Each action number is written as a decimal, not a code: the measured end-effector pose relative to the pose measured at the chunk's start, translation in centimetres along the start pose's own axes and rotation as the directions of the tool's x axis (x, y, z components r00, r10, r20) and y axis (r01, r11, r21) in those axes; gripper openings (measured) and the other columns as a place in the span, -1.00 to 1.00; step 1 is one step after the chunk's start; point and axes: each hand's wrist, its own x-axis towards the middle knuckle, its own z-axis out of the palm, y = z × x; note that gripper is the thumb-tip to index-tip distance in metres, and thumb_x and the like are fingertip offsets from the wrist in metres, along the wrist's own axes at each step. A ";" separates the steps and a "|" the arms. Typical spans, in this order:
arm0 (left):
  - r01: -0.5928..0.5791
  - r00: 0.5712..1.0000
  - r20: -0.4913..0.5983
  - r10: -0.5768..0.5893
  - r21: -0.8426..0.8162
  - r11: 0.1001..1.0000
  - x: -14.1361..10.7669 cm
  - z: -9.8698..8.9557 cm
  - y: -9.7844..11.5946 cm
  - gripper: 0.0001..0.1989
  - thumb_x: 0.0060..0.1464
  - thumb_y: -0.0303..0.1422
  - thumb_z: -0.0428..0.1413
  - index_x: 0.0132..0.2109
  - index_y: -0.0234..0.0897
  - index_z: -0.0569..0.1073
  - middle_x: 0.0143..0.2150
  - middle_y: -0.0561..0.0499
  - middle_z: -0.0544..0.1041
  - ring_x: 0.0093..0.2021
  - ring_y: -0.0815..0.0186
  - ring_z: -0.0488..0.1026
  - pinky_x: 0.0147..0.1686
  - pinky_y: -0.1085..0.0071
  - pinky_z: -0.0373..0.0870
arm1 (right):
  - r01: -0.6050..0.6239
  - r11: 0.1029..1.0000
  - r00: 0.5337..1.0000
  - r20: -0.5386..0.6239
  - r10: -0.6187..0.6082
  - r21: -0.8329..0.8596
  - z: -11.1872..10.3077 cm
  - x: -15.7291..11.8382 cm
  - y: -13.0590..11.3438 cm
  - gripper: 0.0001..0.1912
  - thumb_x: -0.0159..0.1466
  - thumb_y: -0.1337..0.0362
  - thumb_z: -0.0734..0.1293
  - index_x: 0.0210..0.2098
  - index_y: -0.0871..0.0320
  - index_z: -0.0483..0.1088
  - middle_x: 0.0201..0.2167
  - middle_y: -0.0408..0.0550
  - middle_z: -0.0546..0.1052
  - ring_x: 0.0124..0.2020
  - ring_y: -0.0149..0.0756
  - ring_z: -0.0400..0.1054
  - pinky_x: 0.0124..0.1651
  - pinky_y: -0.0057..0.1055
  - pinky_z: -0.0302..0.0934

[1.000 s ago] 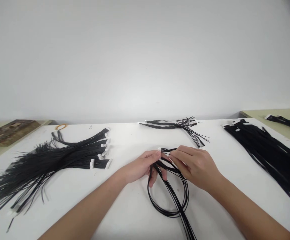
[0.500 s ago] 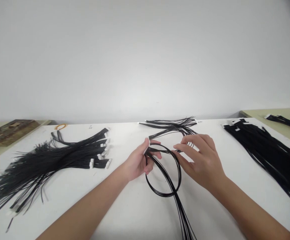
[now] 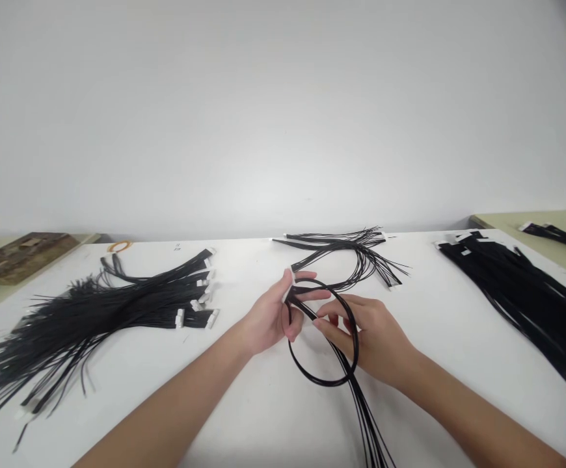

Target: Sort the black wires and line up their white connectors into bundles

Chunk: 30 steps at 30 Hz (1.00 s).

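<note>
At the middle of the table, my left hand (image 3: 276, 309) is closed on the white connector (image 3: 289, 286) of a black wire harness (image 3: 329, 380). Some of its wires curl into a round loop below the connector; others hang toward the front edge, and more stretch away behind. My right hand (image 3: 361, 331) reaches in from the right, its thumb and fingertips closed on the wires near the loop. Exactly which strands it pinches is hard to make out. Behind both hands lie loose black wires (image 3: 332, 244) with small white ends.
Left on the white table (image 3: 244, 416) lies a thick pile of black wire harnesses (image 3: 121, 305) with white connectors. Another black bundle (image 3: 527, 299) covers the right side. An orange ring (image 3: 119, 247) and a worn wooden block (image 3: 22, 258) sit at the back left.
My right hand has moved left and down, from the wires behind the loop to those beside it. The wires it left now lie spread behind. My left hand stays on the connector.
</note>
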 end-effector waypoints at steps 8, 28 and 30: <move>0.036 0.998 0.049 -0.038 0.040 0.999 -0.1 -0.1 -0.1 -0.50 0.14 0.04 -0.17 0.08 -0.13 0.25 -0.01 -0.19 0.47 -0.74 0.51 0.30 -0.70 0.50 0.18 | -0.070 0.994 0.996 0.059 0.065 0.087 0.1 0.2 -0.5 -0.82 0.24 0.32 0.19 -0.48 0.13 0.34 -0.22 -0.14 0.51 -0.57 -0.50 0.19 -0.48 -0.48 0.14; 0.028 0.996 0.079 -0.035 0.088 0.996 -0.3 0.4 0.0 -0.51 0.14 0.04 -0.18 0.06 -0.12 0.30 -0.03 -0.11 0.47 -0.72 0.53 0.31 -0.61 0.48 0.21 | -0.093 0.996 0.993 0.075 0.094 -0.015 0.8 0.1 -0.3 -0.87 0.26 0.27 0.16 -0.29 0.06 0.34 -0.45 -0.20 0.49 -0.57 -0.44 0.28 -0.46 -0.46 0.18; 0.028 0.996 0.080 -0.034 0.079 0.996 -0.3 0.4 -0.1 -0.51 0.14 0.04 -0.18 0.06 -0.12 0.30 -0.03 -0.11 0.47 -0.71 0.52 0.31 -0.62 0.48 0.21 | -0.074 0.997 0.993 0.086 0.075 -0.022 0.7 0.1 -0.3 -0.86 0.27 0.25 0.16 -0.25 0.05 0.34 -0.35 -0.18 0.50 -0.55 -0.45 0.28 -0.44 -0.46 0.18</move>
